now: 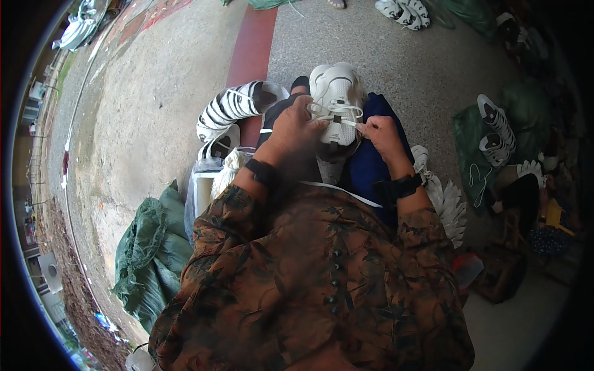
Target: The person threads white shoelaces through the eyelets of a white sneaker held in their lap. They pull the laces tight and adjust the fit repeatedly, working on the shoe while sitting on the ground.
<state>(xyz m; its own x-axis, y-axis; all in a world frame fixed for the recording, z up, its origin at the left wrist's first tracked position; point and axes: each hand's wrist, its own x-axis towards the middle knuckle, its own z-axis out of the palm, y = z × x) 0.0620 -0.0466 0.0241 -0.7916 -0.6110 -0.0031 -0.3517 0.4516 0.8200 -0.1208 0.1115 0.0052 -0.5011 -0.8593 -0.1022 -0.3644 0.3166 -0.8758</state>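
The pale shoe (338, 85) sits at the person's knees, its underside out of my sight. The right hand (380, 136) has a narrow grip, pinching a white lace (349, 123). The left hand (289, 128) lies against the shoe's side; its fingertips are partly covered, so I can't tell whether that grip holds lace too. The right sleeve (426, 230) partly hides a white bundle (447, 210), and deep shadow blurs the clutter at far right.

The left hand (292, 128) contacts the left side of a white shoe (334, 89). The right hand (382, 135) pinches its white lace (350, 123). Black-and-white shoes (230, 110) form a nested row at left; a green sack (162, 247) lies nearer the body.
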